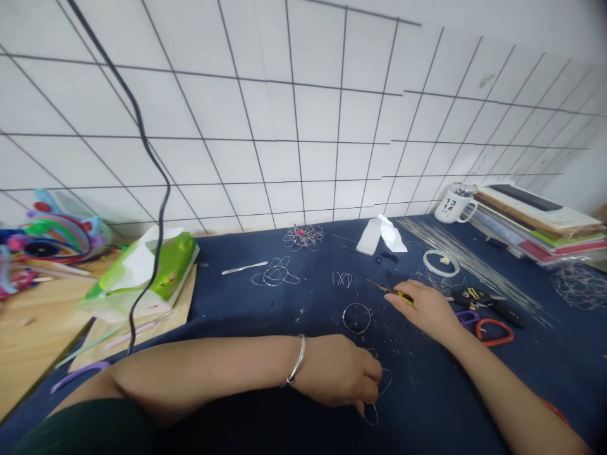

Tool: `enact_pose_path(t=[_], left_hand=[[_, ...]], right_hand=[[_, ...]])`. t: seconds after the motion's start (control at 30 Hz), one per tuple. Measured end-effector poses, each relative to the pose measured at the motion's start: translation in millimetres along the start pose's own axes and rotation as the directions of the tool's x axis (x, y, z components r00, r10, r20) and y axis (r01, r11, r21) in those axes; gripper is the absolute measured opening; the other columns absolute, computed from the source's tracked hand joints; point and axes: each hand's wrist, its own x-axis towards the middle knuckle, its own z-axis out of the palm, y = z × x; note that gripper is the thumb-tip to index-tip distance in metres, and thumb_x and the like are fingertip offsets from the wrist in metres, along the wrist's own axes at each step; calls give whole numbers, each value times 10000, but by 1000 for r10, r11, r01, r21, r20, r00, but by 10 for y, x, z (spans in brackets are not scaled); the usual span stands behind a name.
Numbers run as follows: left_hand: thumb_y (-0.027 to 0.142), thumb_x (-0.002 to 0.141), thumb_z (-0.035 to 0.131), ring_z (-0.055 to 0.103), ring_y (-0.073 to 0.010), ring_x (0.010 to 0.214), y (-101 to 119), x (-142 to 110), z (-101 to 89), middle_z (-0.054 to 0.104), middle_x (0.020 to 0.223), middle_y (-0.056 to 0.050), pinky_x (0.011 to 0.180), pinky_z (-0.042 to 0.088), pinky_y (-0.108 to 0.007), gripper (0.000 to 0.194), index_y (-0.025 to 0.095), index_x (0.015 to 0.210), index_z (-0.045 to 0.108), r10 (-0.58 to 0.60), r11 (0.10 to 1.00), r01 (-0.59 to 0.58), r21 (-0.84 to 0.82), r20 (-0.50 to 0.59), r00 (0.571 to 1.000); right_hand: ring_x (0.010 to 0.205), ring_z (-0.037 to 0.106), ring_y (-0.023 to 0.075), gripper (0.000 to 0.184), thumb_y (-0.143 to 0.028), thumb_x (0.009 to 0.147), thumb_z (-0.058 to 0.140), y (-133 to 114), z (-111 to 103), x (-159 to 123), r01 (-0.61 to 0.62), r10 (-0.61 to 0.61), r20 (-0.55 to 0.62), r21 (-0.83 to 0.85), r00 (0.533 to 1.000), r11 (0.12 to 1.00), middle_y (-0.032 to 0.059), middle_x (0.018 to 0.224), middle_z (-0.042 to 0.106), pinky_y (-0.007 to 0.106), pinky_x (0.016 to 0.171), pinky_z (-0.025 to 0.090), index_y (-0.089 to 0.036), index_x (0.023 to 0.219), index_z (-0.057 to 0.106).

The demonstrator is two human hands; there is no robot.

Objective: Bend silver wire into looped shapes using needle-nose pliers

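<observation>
Yellow-handled pliers (406,298) are sitting gripped in the right hand (430,311), while the left hand (336,370) is pinching wire loops (391,380), apparently for steadiness.

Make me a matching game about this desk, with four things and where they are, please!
Things
1. White mug with dark numbers
2. Bright green tissue packet
3. Shiny silver bangle
4. Thin-nosed metal pliers with a yellow handle

Places
A. In the right hand
B. Behind a hanging black cable
C. Next to the stack of books and papers
D. Around the wrist of the left hand

Right pairs
1-C, 2-B, 3-D, 4-A
</observation>
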Motion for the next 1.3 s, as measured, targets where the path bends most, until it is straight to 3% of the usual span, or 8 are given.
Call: enact_pose_path(t=[0.23, 0.43, 0.53, 0.67, 0.8, 0.97, 1.1, 1.3], left_hand=[[250, 828, 473, 533, -163, 729, 100, 25, -4, 570, 809, -66, 597, 415, -267, 103, 165, 839, 529, 11, 987, -13, 160, 9, 1000], [242, 857, 423, 535, -133, 779, 84, 39, -93, 579, 867, -59, 644, 429, -220, 108, 164, 858, 496, -155, 983, 144, -111, -98, 983], [217, 843, 448, 537, -100, 720, -18, 28, -118, 563, 837, -40, 639, 436, -202, 74, 157, 847, 491, -393, 850, 282, -446, -180, 902], [250, 833, 454, 483, -62, 561, -200, 0, -148, 510, 746, -5, 531, 422, -200, 149, 143, 924, 503, -650, 503, 262, -824, -160, 743], [258, 835, 452, 460, -62, 530, -315, -11, -180, 489, 605, 16, 551, 395, -213, 221, 119, 972, 557, -719, 262, 184, -947, -64, 692], [225, 783, 534, 498, -61, 562, -369, -21, -143, 530, 646, 1, 587, 398, -214, 129, 114, 841, 566, -774, 129, 60, -990, -63, 630], [232, 783, 525, 548, -74, 579, -438, -40, -114, 559, 679, -10, 577, 411, -211, 108, 126, 806, 523, -823, 54, -33, -998, -63, 565], [209, 765, 514, 560, -80, 582, -559, -80, -105, 570, 712, -7, 539, 420, -199, 236, 163, 996, 504, -889, 38, -96, -995, -77, 451]], right_hand=[[682, 558, 157, 403, -554, 821, 351, 9, 20, 6, 14, -14, 12, 0, 1000, 1000, 22, 736, 577, 258, 606, 380, -235, 821, 597], [714, 561, 158, 400, -553, 825, 345, 2, 14, 0, 10, -10, 28, -10, 1000, 1000, 22, 753, 577, 261, 639, 385, -238, 818, 592], [727, 563, 161, 404, -551, 826, 344, 2, 15, 0, 16, -15, 32, -20, 999, 1000, 26, 753, 578, 260, 649, 385, -235, 811, 595], [732, 564, 158, 403, -547, 826, 345, 1, 12, 1, 14, -12, 38, -36, 999, 999, 29, 769, 583, 256, 651, 386, -234, 815, 599], [752, 564, 158, 401, -545, 829, 343, -5, -3, -5, 20, -18, 44, -45, 999, 999, 32, 809, 590, 254, 655, 388, -243, 889, 601], [733, 553, 151, 414, -552, 832, 334, -29, -15, -24, 37, -35, 45, -41, 998, 998, 30, 801, 580, 252, 645, 386, -239, 891, 599], [778, 530, 170, 395, -529, 836, 355, -50, -39, -34, 44, -54, -91, -105, 994, 993, 47, 832, 563, 268, 667, 375, -218, 916, 584], [820, 462, 218, 385, -495, 819, 420, -114, -105, -31, 120, -210, -266, -317, 941, 941, 97, 852, 536, 329, 715, 324, -165, 940, 576]])
